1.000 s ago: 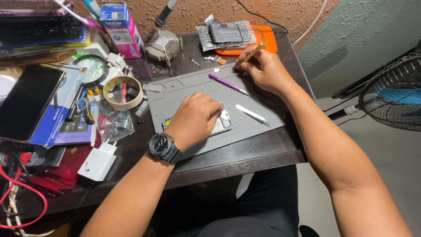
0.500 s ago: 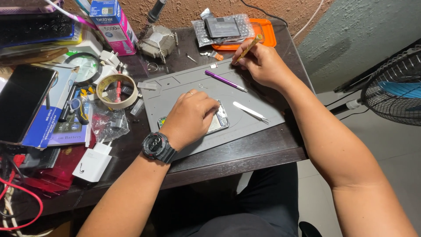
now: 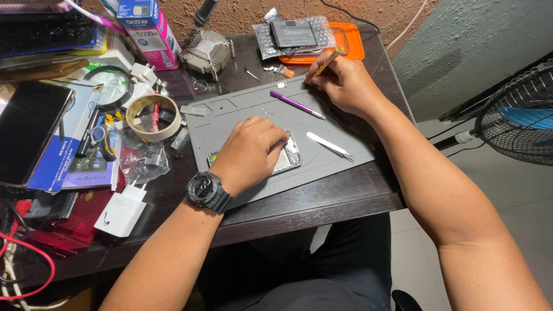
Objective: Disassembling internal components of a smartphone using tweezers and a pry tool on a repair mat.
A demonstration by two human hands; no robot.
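Two hands work over a grey mat point(image 3: 242, 118) on the dark surface point(image 3: 345, 193): the left hand point(image 3: 250, 151), with a black watch point(image 3: 206, 191) on its wrist, lies palm down with fingers curled over a phone point(image 3: 291, 155) lying flat near the middle of the mat. The right hand point(image 3: 343, 83) is closed around a thin yellow tool point(image 3: 327, 59) at the mat's far edge, just beside an orange tray point(image 3: 351, 43). Between the hands lie a purple tool point(image 3: 296, 105) and white tweezers point(image 3: 329, 144), while a roll of tape point(image 3: 152, 118) sits left of the mat.
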